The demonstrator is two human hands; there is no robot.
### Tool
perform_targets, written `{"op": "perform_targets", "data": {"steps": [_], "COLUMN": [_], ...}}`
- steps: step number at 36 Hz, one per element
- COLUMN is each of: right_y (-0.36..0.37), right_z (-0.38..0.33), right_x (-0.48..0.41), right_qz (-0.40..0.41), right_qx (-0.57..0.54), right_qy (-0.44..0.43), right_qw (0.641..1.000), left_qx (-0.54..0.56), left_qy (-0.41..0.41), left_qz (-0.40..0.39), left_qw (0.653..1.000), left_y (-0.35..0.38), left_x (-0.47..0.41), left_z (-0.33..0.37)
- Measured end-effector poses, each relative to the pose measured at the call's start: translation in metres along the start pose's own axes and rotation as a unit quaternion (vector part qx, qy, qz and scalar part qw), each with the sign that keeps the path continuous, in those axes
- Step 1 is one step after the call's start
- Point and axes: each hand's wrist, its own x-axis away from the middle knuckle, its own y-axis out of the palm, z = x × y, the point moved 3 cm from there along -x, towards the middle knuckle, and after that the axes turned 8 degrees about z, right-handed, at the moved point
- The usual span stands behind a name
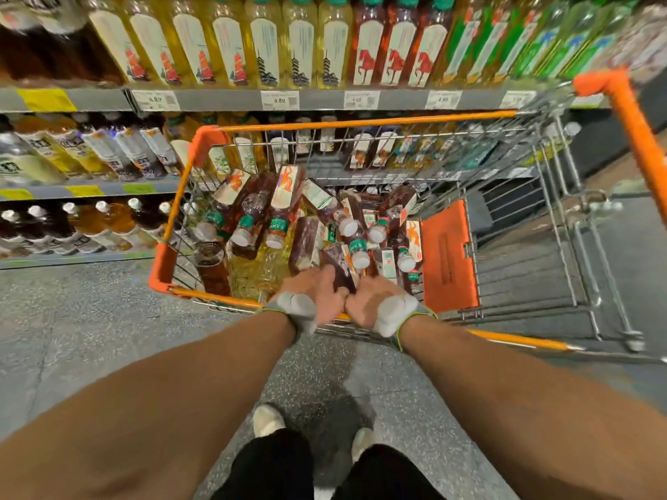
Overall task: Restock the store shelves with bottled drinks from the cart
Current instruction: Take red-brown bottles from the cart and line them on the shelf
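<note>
Shelving (90, 101) runs along the far side, left to right, in several tiers. Top-tier bottles (231, 41) hold yellow liquid; labels show a red ship, then a black pagoda. Further right, red bottles (397, 41) carry a red horse, followed by green-labelled bottles (563, 48). Price tags (279, 100) line the shelf edge; the digits are too blurred to read reliably. The cart (169, 218), wire with orange trim, stands between the person and the shelving and blocks the lower tiers. Loose bottles (252, 225) lie heaped inside, mostly dark red with horse labels. At the near rim, the left grip (314, 294) and right grip (371, 299) both curl around one dark red bottle (339, 274). An orange flap (447, 254) stands right of the heap; its print is illegible.
</note>
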Motion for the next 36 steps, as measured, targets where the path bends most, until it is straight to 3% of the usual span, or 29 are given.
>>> {"op": "perform_targets", "data": {"steps": [6,14,19,23,28,36], "right_y": [-0.005,-0.015,-0.047,-0.07,-0.074,-0.06], "right_z": [-0.002,0.009,0.02,0.015,0.008,-0.001], "right_x": [-0.002,-0.014,-0.046,-0.068,-0.097,-0.136], "right_qz": [-0.014,-0.05,0.035,0.071,0.084,0.056], "right_qx": [-0.003,-0.036,-0.071,-0.079,-0.094,-0.058], "right_qy": [0.029,0.048,0.061,0.049,0.025,0.039], "right_qw": [0.999,0.997,0.995,0.993,0.992,0.996], "left_qx": [-0.074,-0.047,0.002,-0.03,-0.053,-0.097], "left_qy": [0.009,0.021,0.042,0.056,0.013,0.02], "left_qz": [-0.006,-0.09,-0.039,-0.036,0.008,0.009], "left_qw": [0.997,0.995,0.998,0.997,0.999,0.995], "left_y": [0.005,-0.003,-0.042,-0.068,-0.085,-0.082], "left_x": [-0.013,-0.016,-0.044,-0.071,-0.099,-0.129], "left_z": [-0.005,0.0,0.008,0.012,0.011,-0.004]}}
